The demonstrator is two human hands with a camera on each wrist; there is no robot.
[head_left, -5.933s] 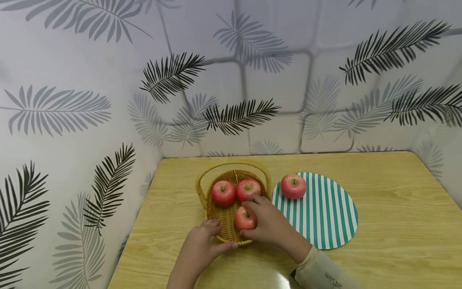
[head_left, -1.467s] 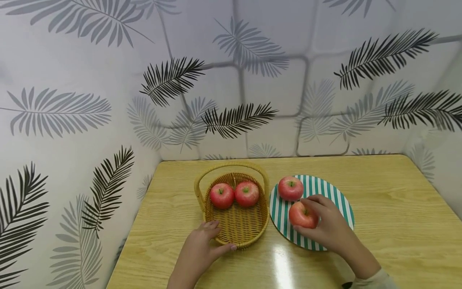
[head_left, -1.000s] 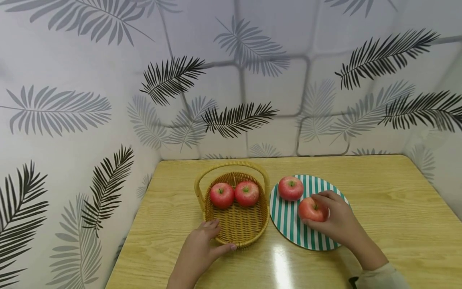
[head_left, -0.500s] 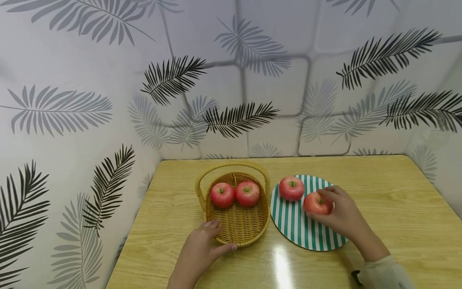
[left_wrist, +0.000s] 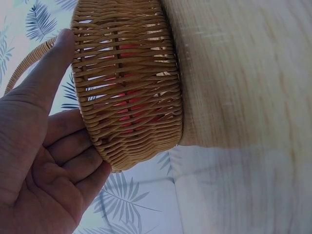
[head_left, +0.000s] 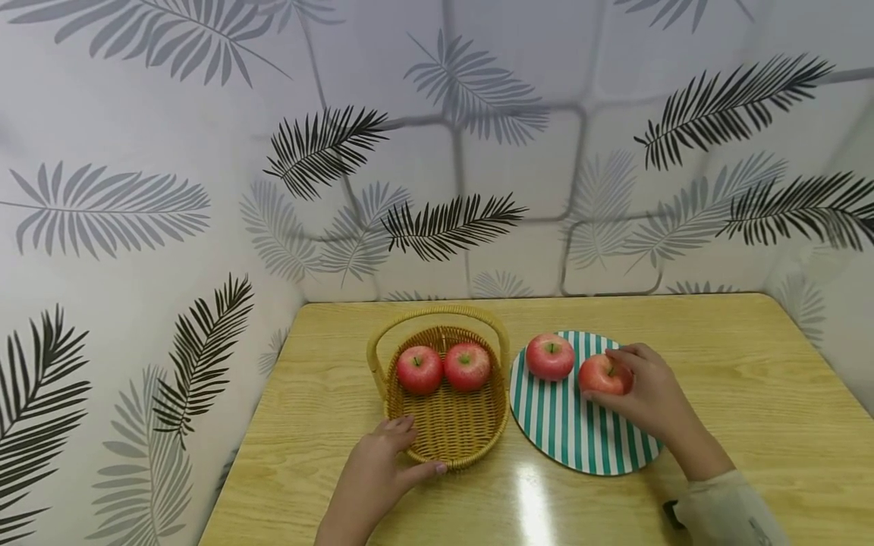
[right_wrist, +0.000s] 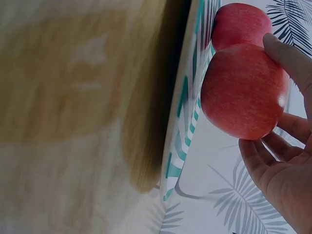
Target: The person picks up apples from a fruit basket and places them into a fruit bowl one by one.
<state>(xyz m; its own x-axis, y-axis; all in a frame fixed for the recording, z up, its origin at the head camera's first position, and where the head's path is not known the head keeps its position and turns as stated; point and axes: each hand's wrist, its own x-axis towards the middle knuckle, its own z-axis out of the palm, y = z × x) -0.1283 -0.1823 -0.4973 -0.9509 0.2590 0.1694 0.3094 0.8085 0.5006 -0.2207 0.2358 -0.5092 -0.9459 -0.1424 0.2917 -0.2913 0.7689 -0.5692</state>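
Observation:
My left hand (head_left: 375, 470) holds a wicker basket (head_left: 456, 425) at its near left rim. The thumb lies along the near rim, and the fingers reach the left side, their tips partly hidden by the wall in the left wrist view. Inside the basket, two red apples, a left apple (head_left: 419, 370) and a right apple (head_left: 467, 367), sit side by side toward the back. My right hand (head_left: 652, 394) grips another apple (right_wrist: 243, 92) between thumb and fingers, close over a round green-and-white striped mat (head_left: 567, 432). A fourth apple (head_left: 549, 357) rests on the mat just left of it.
The basket's arched handle (head_left: 437, 309) stands up toward the back. The mat lies right of the basket, close to its rim. Beneath everything is a light wooden table (head_left: 737, 364), backed by a leaf-patterned wall covering (head_left: 492, 167).
My right hand has taken an apple from the front of the basket to the striped mat, then shifted it slightly right and back. The left hand has stayed at the basket.

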